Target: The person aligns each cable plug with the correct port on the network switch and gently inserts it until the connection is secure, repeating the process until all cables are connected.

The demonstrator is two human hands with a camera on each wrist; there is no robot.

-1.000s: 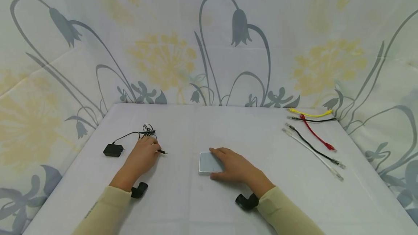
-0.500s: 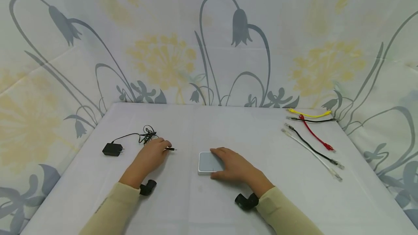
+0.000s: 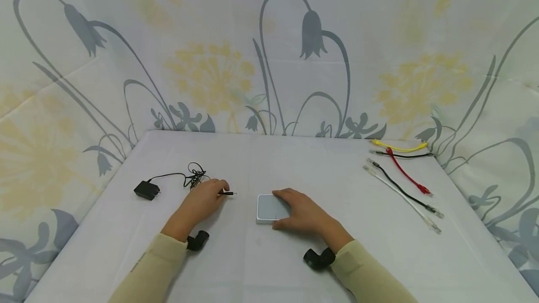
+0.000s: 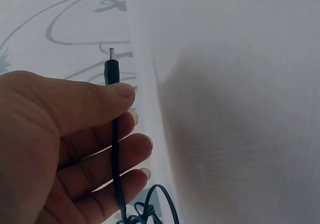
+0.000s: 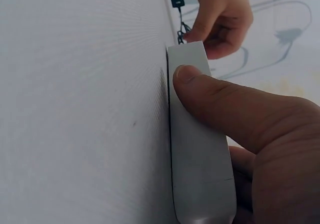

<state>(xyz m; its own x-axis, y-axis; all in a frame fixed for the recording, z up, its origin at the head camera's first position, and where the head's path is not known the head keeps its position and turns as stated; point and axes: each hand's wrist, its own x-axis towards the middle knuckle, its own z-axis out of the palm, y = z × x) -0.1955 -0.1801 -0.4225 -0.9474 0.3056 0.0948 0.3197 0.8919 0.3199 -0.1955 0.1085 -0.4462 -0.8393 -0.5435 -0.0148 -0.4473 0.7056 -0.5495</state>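
My left hand [image 3: 205, 204] pinches a black barrel plug [image 4: 112, 71] between thumb and index finger, its thin metal tip sticking out past them. From the plug the cord runs down across the other fingers to a tangled cord bundle [image 3: 195, 176]. That cord leads to a black power adapter [image 3: 146, 190] lying at the left of the table. My right hand [image 3: 306, 213] grips a flat white box with a grey top [image 3: 271, 207], thumb on the near side [image 5: 200, 149] and fingers toward the far side. The box rests on the table, a short gap from the plug.
At the right of the white-covered table [image 3: 252, 270] lie several short network cables: a yellow cable [image 3: 400, 147], a red cable [image 3: 406, 172], a white cable [image 3: 404, 198] and black ones. A flowered cloth [image 3: 269, 60] hangs behind the table's far edge.
My left hand has moved right with the plug, closer to the white box, and the cord bundle has shifted slightly right. My right hand and the box have stayed in place.
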